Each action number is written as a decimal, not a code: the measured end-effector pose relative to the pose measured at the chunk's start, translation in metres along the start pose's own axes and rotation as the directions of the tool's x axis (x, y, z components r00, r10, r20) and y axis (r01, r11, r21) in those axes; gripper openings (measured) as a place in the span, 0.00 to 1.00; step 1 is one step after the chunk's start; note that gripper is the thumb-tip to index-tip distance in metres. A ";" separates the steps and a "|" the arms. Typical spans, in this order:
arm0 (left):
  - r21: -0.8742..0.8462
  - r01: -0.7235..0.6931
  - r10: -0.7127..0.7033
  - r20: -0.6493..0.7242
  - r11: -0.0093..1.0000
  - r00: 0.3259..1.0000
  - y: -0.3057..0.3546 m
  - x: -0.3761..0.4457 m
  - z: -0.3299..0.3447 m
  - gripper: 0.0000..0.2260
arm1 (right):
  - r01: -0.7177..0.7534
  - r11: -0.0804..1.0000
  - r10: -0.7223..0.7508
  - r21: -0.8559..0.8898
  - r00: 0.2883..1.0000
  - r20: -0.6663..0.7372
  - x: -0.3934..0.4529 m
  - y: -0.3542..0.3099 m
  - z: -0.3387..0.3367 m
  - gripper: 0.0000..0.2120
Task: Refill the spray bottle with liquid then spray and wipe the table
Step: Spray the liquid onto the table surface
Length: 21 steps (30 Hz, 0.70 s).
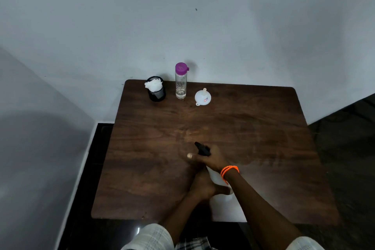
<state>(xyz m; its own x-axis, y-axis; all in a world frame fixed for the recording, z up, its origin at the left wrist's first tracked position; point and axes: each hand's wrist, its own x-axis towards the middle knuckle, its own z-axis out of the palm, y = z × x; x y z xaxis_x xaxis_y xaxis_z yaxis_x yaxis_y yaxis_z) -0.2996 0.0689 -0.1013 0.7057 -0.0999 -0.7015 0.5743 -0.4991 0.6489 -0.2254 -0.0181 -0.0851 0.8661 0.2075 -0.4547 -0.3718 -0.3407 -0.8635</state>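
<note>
Head view, only one. Both hands meet near the middle-front of the tabletop (pixel 263 128) on the spray bottle (pixel 218 178). Right hand (pixel 213 159), orange bands (pixel 230 170) on the wrist, is wrapped around the black spray head (pixel 203 149). Left hand (pixel 203 185) is closed around the white bottle body lower down, steadying it. Bottle is tilted, nozzle pointing away toward the wall; most of the body is hidden by the arms, so I can't see any fill level.

At the back of the tabletop, well apart from the hands: water bottle (pixel 180 83) with purple cap (pixel 181 67), upright, cap on, clear liquid low in it. Just to its right, white funnel (pixel 203 97) resting mouth down, spout up, not in any bottle. To its left, black mesh cup (pixel 156 92) with white tissue (pixel 154 84) sticking out, untouched.

Progress guess: either the head is being unscrewed before refill, or screwed back on after; can't tell which. Capped water bottle and parked funnel fit both. Tabletop shows faint pale streaks near the centre and right, could be wet or just wear, unclear. No tissue out, so wiping looks not done. Spraying: can't confirm.
</note>
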 end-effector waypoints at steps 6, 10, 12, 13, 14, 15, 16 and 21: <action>-0.001 -0.008 0.008 0.024 1.000 1.000 -0.001 -0.004 -0.006 0.43 | 0.017 0.998 -0.019 -0.068 0.999 -0.029 0.003 0.002 0.006 0.17; -0.006 -0.008 0.008 0.012 1.000 1.000 -0.001 -0.005 -0.010 0.46 | 0.018 0.999 -0.018 -0.046 1.000 0.008 0.002 -0.004 0.009 0.14; -0.010 -0.004 0.004 0.003 1.000 1.000 -0.001 -0.005 -0.013 0.47 | 0.036 0.999 -0.034 -0.041 0.999 0.036 0.001 -0.008 0.009 0.19; -0.013 -0.007 0.007 0.005 1.000 1.000 -0.001 -0.005 -0.014 0.49 | 0.043 0.998 -0.041 -0.047 0.998 0.040 0.001 -0.009 0.009 0.20; -0.014 -0.012 0.013 0.015 1.000 1.000 -0.002 -0.005 -0.015 0.52 | 0.048 0.998 -0.046 -0.047 0.998 0.029 0.000 -0.010 0.009 0.17; -0.011 -0.016 0.017 0.025 1.000 1.000 -0.003 -0.005 -0.015 0.54 | 0.039 0.998 -0.038 -0.054 0.999 0.016 0.000 -0.010 0.010 0.11; -0.007 -0.019 0.020 0.031 1.000 0.999 -0.004 -0.005 -0.015 0.56 | 0.041 0.998 -0.042 -0.054 0.999 -0.002 -0.001 -0.011 0.012 0.08; -0.021 -0.046 0.046 0.028 0.999 0.999 -0.005 -0.005 -0.019 0.57 | 0.039 0.998 -0.041 -0.054 0.999 -0.029 0.004 -0.010 0.015 0.14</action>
<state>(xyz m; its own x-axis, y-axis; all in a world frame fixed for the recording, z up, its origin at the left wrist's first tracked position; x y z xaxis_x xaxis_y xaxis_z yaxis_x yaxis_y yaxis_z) -0.2980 0.0882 -0.0953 0.7195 -0.1473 -0.6787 0.5499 -0.4761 0.6862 -0.2235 0.0002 -0.0818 0.8899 0.1950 -0.4125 -0.3186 -0.3816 -0.8677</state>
